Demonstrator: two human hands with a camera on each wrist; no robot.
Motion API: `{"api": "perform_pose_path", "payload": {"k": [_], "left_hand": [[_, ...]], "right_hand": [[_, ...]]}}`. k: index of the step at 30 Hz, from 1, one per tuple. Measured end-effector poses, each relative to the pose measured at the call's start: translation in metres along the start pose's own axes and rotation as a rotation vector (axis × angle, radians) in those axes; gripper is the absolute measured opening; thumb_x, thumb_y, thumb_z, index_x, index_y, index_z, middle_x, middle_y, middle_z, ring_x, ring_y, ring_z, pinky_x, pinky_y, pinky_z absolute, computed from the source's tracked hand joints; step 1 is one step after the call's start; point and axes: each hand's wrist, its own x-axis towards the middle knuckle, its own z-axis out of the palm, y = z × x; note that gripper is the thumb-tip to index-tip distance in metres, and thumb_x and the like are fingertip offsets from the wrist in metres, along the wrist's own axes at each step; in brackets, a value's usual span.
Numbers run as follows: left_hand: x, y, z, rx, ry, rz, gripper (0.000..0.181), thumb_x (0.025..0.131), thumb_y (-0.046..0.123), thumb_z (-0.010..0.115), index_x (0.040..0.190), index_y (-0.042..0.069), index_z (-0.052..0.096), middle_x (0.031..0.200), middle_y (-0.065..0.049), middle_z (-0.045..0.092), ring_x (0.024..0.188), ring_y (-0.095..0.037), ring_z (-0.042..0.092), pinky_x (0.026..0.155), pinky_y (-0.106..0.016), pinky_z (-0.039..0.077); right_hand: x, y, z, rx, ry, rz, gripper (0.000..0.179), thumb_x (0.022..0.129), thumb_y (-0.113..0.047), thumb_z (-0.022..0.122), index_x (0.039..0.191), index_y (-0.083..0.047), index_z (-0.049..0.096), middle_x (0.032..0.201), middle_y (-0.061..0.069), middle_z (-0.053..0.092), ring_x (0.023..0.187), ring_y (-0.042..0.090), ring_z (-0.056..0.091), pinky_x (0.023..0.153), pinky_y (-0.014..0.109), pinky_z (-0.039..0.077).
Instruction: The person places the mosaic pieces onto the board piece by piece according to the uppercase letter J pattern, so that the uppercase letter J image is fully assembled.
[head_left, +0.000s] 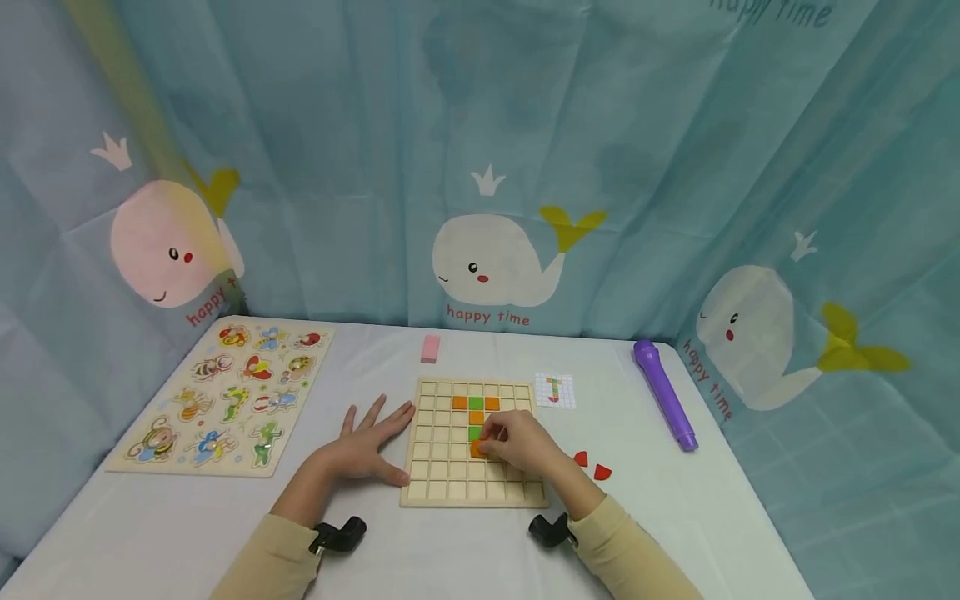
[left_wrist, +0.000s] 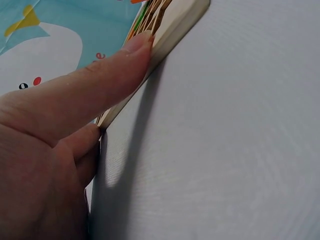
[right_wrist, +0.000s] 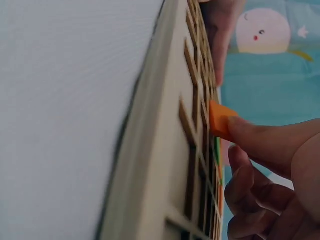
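Observation:
A wooden grid board (head_left: 442, 462) lies on the white table, with orange and green square tiles (head_left: 476, 403) set in a T-like pattern. My right hand (head_left: 519, 442) pinches an orange square tile (right_wrist: 220, 120) between thumb and fingers at the grid, below a green tile (head_left: 474, 433). Whether that tile is fully down in its cell cannot be seen. My left hand (head_left: 363, 450) lies spread at the board's left edge, thumb and fingertips touching the rim. In the left wrist view its thumb (left_wrist: 115, 70) rests against the wooden edge.
A small pattern card (head_left: 555, 391) lies right of the board, and two red quarter-round pieces (head_left: 602, 472) lie below it. Behind the board stands a pink block (head_left: 430, 349). An insect puzzle board (head_left: 225, 400) is at left, a purple stick (head_left: 666, 396) at right.

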Motion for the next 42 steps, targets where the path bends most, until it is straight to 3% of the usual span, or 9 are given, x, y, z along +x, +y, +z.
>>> {"api": "perform_pose_path", "payload": {"k": [4,11,24,37,42], "left_hand": [[-0.001,-0.003,0.002,0.0,0.008,-0.016,0.123,0.063,0.06,0.087,0.162,0.022,0.025,0.17,0.0,0.02,0.156,-0.039,-0.01,0.117,-0.065,-0.021],[-0.001,-0.001,0.001,-0.013,0.015,0.016,0.122,0.064,0.06,0.087,0.162,0.019,0.025,0.169,-0.003,0.02,0.155,-0.042,-0.01,0.116,-0.066,-0.02],[-0.003,0.002,-0.002,-0.019,0.017,0.015,0.122,0.065,0.058,0.087,0.162,0.018,0.025,0.169,-0.004,0.02,0.155,-0.042,-0.01,0.116,-0.066,-0.02],[-0.002,0.002,-0.001,-0.015,0.019,0.016,0.122,0.064,0.06,0.087,0.162,0.018,0.025,0.169,-0.005,0.021,0.155,-0.042,-0.009,0.116,-0.067,-0.019],[-0.002,0.002,-0.001,-0.022,0.017,0.013,0.122,0.064,0.06,0.087,0.162,0.019,0.026,0.169,-0.004,0.021,0.156,-0.042,-0.009,0.116,-0.066,-0.02]], "right_hand": [[0.0,-0.001,0.006,-0.026,-0.003,-0.014,0.01,0.088,-0.025,0.08,0.084,-0.024,0.071,0.074,-0.012,0.062,0.066,0.006,0.053,0.061,0.021,0.047],[0.0,-0.002,0.008,-0.074,0.008,0.006,0.01,0.088,-0.028,0.079,0.086,-0.025,0.07,0.074,-0.014,0.061,0.066,0.006,0.054,0.063,0.022,0.048],[-0.02,0.009,-0.019,-0.046,0.052,0.044,0.007,0.09,-0.021,0.077,0.094,-0.018,0.072,0.083,-0.011,0.064,0.072,0.009,0.057,0.064,0.024,0.05],[-0.059,0.046,-0.045,-0.036,0.136,0.188,0.011,0.086,-0.015,0.08,0.094,-0.018,0.073,0.086,-0.008,0.067,0.077,0.011,0.058,0.063,0.025,0.049],[-0.073,0.059,-0.061,-0.03,0.128,0.275,0.02,0.083,-0.009,0.081,0.1,-0.015,0.074,0.089,-0.002,0.067,0.072,0.014,0.057,0.059,0.027,0.05]]}}
